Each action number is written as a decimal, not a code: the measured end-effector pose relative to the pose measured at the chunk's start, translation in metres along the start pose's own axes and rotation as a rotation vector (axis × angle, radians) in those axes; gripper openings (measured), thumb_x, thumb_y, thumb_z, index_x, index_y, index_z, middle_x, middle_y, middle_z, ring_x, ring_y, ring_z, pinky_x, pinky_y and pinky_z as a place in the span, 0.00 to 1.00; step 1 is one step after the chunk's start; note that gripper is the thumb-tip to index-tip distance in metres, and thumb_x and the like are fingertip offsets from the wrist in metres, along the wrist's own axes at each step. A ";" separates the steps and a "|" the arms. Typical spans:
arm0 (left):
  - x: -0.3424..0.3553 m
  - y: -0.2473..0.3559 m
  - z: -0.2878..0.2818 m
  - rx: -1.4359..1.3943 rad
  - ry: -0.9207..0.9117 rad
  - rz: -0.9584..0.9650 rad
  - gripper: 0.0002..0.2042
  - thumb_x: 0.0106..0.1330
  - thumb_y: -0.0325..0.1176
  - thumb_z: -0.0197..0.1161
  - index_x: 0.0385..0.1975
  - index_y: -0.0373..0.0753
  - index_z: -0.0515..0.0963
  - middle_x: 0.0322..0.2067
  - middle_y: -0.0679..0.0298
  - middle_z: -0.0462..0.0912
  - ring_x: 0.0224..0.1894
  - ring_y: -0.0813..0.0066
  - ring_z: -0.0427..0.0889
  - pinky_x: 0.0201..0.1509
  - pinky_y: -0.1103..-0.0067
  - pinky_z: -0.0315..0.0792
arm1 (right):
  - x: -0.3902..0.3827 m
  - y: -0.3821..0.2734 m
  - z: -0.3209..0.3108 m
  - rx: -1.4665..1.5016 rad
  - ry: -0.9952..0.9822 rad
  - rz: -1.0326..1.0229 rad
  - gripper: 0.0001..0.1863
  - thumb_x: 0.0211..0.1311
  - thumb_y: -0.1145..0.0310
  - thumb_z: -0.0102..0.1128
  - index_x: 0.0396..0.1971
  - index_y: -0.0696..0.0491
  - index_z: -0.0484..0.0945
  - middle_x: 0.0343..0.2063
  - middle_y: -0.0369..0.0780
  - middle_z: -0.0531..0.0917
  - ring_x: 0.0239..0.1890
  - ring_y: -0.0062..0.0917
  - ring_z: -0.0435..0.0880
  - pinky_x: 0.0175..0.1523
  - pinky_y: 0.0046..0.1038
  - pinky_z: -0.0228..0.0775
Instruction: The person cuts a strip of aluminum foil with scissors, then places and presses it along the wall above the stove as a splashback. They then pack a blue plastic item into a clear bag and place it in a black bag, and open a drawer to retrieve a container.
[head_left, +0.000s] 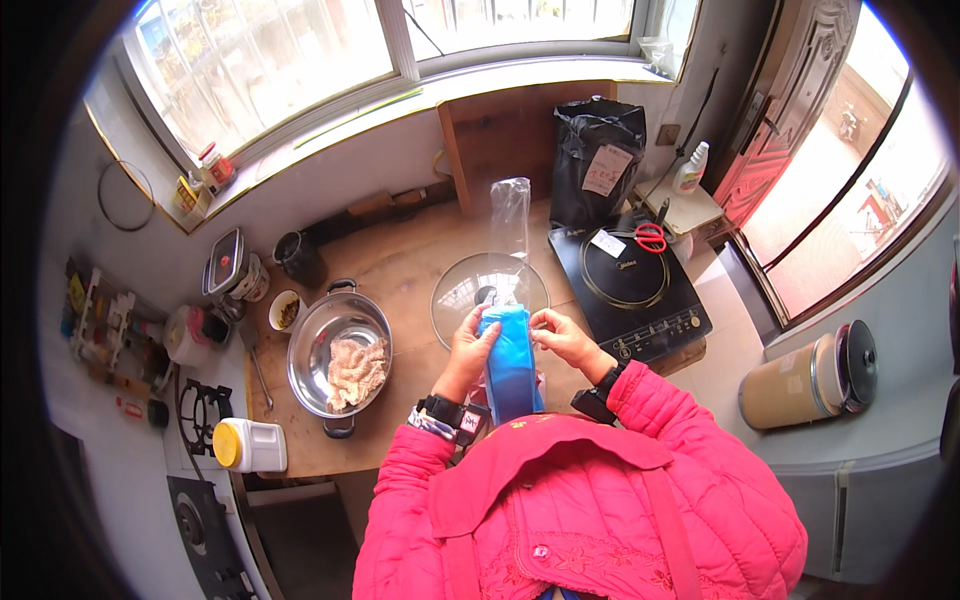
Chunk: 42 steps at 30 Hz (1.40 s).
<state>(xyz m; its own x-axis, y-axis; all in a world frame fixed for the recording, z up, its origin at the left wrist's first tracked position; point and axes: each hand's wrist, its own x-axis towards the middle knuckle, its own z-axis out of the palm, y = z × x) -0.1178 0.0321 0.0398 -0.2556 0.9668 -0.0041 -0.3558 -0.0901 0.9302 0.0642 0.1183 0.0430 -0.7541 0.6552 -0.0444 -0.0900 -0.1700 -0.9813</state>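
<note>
A blue package (511, 365) is held upright close in front of my chest. From its top a long strip of clear plastic (510, 215) stands up, crinkled near the base. My left hand (468, 352) is closed around the package's left side, with the thumb across its front. At the right edge, the fingers of my right hand (566, 341) are pinched together on the package's side; the exact bit between the fingertips is too small to make out. Behind the package lies a round glass lid (455, 300) with a dark knob, partly covered by it.
Left on the wooden table (410, 400) stands a steel pot (305, 375) holding a crumpled beige, textured piece (357, 372). Nearby are a small bowl (287, 311) and a yellow-lidded white tub (262, 447). At right, red-handled scissors (650, 237) lie on a black induction cooker (640, 325), before a black bag (590, 130).
</note>
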 end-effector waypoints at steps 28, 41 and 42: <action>-0.003 -0.003 -0.003 0.200 0.035 0.033 0.23 0.63 0.24 0.57 0.59 0.36 0.63 0.44 0.67 0.75 0.42 0.83 0.73 0.47 0.85 0.70 | -0.010 0.013 0.002 0.105 -0.030 0.142 0.09 0.62 0.64 0.56 0.34 0.55 0.73 0.29 0.33 0.77 0.32 0.16 0.75 0.38 0.19 0.69; 0.006 0.019 -0.008 0.085 0.049 0.113 0.23 0.62 0.22 0.58 0.58 0.35 0.64 0.47 0.63 0.74 0.47 0.79 0.72 0.50 0.83 0.69 | -0.016 0.002 -0.019 -0.479 -0.009 -0.049 0.22 0.62 0.63 0.54 0.50 0.62 0.68 0.46 0.43 0.76 0.49 0.28 0.74 0.54 0.27 0.66; 0.007 0.020 -0.005 0.092 0.057 0.108 0.22 0.62 0.22 0.57 0.58 0.35 0.64 0.47 0.63 0.74 0.47 0.79 0.72 0.50 0.83 0.69 | -0.013 0.001 -0.013 -0.285 -0.023 -0.019 0.23 0.63 0.63 0.53 0.52 0.62 0.66 0.48 0.43 0.75 0.51 0.27 0.73 0.56 0.27 0.64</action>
<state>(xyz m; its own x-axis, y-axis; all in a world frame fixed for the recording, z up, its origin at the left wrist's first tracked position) -0.1313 0.0359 0.0566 -0.3399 0.9371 0.0793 -0.2405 -0.1681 0.9560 0.0823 0.1186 0.0403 -0.7688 0.6390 -0.0241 0.0798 0.0585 -0.9951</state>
